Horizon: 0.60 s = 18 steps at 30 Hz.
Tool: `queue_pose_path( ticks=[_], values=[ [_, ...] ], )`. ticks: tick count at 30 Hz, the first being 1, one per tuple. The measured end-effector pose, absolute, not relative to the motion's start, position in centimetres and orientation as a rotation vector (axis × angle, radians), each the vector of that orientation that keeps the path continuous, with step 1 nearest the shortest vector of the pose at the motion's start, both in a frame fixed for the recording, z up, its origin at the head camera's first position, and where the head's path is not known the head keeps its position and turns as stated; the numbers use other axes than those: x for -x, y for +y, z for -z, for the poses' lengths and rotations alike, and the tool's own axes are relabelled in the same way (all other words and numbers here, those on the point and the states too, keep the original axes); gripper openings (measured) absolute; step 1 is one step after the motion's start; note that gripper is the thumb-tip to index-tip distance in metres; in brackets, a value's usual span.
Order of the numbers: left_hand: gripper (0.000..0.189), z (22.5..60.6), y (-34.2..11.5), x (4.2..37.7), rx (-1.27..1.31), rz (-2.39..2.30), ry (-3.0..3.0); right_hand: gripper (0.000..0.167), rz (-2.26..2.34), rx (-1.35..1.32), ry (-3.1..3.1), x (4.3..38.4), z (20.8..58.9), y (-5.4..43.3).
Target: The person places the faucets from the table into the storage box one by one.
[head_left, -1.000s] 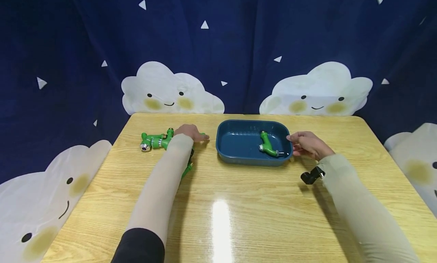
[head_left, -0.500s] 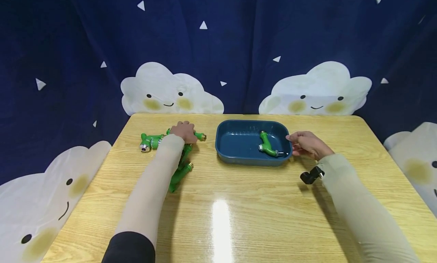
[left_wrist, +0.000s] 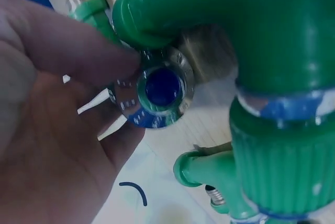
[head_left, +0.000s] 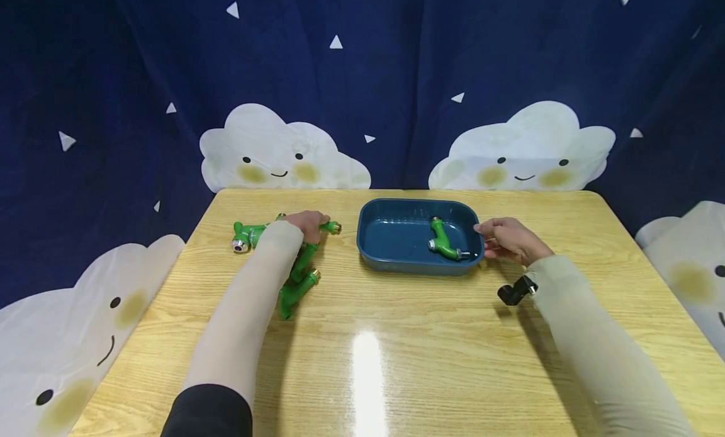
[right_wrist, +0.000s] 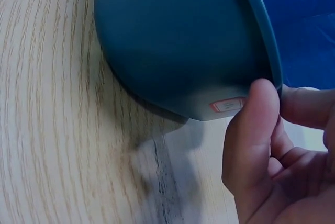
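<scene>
My left hand [head_left: 308, 224] reaches among several green faucets on the left of the table. In the left wrist view its thumb and fingers are round the chrome, blue-centred end of one green faucet [left_wrist: 162, 89]. That faucet's brass-threaded end [head_left: 335, 228] sticks out to the right of the hand in the head view. My right hand [head_left: 510, 238] pinches the right end rim of a blue plastic basin [head_left: 416, 267], thumb outside in the right wrist view [right_wrist: 254, 124]. One green faucet [head_left: 443, 242] lies inside the basin, towards its right end.
Another green faucet [head_left: 297, 293] lies nearer me, partly beside the left forearm. A larger green faucet [head_left: 246, 237] with a chrome end is further left. Behind the wooden table [head_left: 453, 349] hangs a dark blue curtain [head_left: 396, 78] with clouds.
My left hand has shifted slightly left, lifted its fingers, then come down again round a faucet. More of the nearer faucets shows. The right hand and basin stay put.
</scene>
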<state>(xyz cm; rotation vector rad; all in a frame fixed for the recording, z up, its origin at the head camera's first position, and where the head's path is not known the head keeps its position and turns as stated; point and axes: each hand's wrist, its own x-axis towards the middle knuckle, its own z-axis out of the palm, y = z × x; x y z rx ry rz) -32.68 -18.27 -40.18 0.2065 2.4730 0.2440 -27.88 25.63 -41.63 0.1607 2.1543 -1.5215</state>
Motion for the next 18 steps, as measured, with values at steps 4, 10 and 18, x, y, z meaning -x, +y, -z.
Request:
queue_pose_path(
  ticks=[4, 10, 18],
  values=[
    [0.07, 40.3, -18.2, 32.8, -0.242, -0.173, 2.516, 0.039, 1.526, -0.172, 2.153, 27.9, 41.6, 25.7],
    [0.067, 40.7, -18.7, 32.9, -0.297, -0.099, 2.636, 0.038, 1.526, -0.183, 2.155, 27.9, 41.6, 25.6],
    [0.066, 40.9, -19.4, 32.8, -0.276, -0.123, 2.71, 0.039, 1.516, -0.184, 2.16, 27.9, 41.6, 25.6]
  ],
)
